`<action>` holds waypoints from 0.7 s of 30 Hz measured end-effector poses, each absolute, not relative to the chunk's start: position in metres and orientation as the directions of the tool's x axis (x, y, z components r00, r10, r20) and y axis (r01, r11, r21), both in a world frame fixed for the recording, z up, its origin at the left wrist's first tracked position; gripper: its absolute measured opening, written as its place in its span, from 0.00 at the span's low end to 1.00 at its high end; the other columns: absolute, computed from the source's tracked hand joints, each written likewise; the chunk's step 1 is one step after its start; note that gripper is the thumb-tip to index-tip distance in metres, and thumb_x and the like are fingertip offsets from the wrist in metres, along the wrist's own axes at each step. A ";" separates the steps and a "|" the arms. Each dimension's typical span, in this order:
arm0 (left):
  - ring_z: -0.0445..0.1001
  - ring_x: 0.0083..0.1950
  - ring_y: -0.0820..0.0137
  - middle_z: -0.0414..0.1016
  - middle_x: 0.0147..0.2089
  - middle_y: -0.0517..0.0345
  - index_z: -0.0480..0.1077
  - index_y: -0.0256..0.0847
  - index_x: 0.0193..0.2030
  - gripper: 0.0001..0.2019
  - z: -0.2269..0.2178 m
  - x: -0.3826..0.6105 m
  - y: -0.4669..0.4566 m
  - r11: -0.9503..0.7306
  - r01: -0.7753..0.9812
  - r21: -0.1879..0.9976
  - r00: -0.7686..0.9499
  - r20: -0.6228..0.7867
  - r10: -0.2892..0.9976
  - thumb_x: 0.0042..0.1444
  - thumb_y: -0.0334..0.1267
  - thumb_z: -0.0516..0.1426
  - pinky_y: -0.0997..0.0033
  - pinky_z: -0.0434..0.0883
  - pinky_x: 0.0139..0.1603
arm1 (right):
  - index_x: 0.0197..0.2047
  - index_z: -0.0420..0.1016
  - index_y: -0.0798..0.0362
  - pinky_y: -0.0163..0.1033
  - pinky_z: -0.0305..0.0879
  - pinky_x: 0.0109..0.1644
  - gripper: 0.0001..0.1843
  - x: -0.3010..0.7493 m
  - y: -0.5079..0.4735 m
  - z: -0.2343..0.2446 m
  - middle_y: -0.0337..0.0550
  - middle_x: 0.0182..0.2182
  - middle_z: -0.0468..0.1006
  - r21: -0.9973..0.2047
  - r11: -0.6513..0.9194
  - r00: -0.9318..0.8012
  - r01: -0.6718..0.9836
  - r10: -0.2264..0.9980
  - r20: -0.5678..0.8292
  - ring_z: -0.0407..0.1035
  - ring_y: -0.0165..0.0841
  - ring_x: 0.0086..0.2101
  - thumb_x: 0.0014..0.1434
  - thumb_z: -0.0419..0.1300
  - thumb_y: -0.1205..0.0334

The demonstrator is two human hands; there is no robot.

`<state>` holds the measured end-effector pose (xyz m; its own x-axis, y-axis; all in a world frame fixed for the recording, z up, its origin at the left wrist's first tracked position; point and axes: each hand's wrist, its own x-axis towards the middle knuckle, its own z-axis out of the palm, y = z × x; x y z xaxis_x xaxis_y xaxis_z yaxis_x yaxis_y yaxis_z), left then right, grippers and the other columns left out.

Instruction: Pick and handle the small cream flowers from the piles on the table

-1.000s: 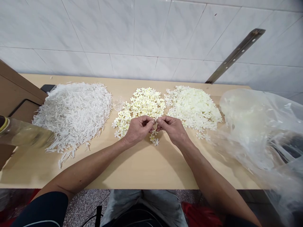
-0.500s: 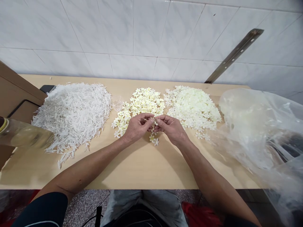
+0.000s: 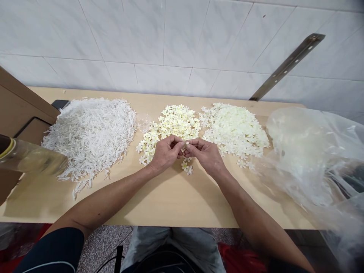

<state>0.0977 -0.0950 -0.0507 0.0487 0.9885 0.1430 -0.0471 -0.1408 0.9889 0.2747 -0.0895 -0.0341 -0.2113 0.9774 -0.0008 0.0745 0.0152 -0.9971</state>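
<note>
Tiles (image 3: 148,32) back the bench (image 3: 170,204). Midway to its back edge, left hand (image 3: 165,152) and right hand (image 3: 208,154) pinch a tiny piece (image 3: 187,143), perhaps floral; steady fingers matter next.

At the centre of the frame, your middle pile of flowers (image 3: 179,120) is creamy white with yellow hearts. Right of centre, the paler blossoms (image 3: 236,129) run white with a faint green tint. Your heap of thin sticks (image 3: 93,132), left of centre, is plain white. You have a light tan tabletop (image 3: 159,204) beneath them and white tiles (image 3: 142,38), veined softly in grey, across the top. At the lower left, your sleeve (image 3: 54,250) is dark navy with one pale stripe; at the left edge, the bottle (image 3: 40,157) wears a yellow band.
</note>
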 end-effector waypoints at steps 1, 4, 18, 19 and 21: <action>0.78 0.27 0.71 0.77 0.27 0.57 0.77 0.36 0.38 0.14 -0.051 0.098 -0.095 -0.139 -0.048 0.989 0.054 0.141 0.989 0.62 0.48 0.65 0.73 0.78 0.30 | 0.42 0.84 0.54 0.45 0.81 0.42 0.18 0.275 -0.090 -0.034 0.44 0.31 0.84 -0.993 0.032 -0.196 0.110 0.981 0.010 0.80 0.37 0.33 0.59 0.73 0.47; 0.77 0.26 0.72 0.77 0.26 0.58 0.77 0.36 0.38 0.15 -0.053 0.099 -0.096 -0.126 -0.068 0.990 0.083 0.131 0.988 0.62 0.49 0.65 0.73 0.78 0.29 | 0.40 0.82 0.54 0.43 0.80 0.38 0.15 0.276 -0.090 -0.031 0.43 0.29 0.83 -0.970 0.072 -0.156 0.232 0.987 0.036 0.80 0.37 0.29 0.62 0.69 0.49; 0.76 0.26 0.73 0.78 0.28 0.57 0.77 0.36 0.37 0.17 -0.045 0.101 -0.097 -0.110 -0.181 0.977 0.027 0.116 0.993 0.58 0.51 0.68 0.73 0.77 0.28 | 0.44 0.79 0.53 0.46 0.82 0.40 0.23 0.278 -0.091 -0.033 0.47 0.35 0.85 -0.972 0.082 -0.283 0.220 0.959 0.017 0.82 0.40 0.35 0.65 0.65 0.39; 0.76 0.26 0.73 0.78 0.28 0.57 0.77 0.36 0.37 0.17 -0.046 0.101 -0.097 -0.117 -0.170 0.978 0.004 0.119 0.993 0.58 0.51 0.68 0.74 0.76 0.28 | 0.46 0.80 0.52 0.46 0.83 0.41 0.23 0.277 -0.091 -0.033 0.47 0.36 0.85 -0.977 0.086 -0.305 0.196 0.952 0.023 0.82 0.40 0.36 0.65 0.65 0.39; 0.75 0.26 0.73 0.78 0.27 0.58 0.78 0.37 0.38 0.17 -0.048 0.102 -0.097 -0.124 -0.151 0.981 -0.019 0.122 0.992 0.58 0.51 0.68 0.75 0.75 0.27 | 0.47 0.82 0.52 0.46 0.82 0.42 0.22 0.275 -0.092 -0.033 0.45 0.35 0.85 -0.979 0.095 -0.299 0.182 0.954 0.037 0.82 0.39 0.35 0.64 0.67 0.41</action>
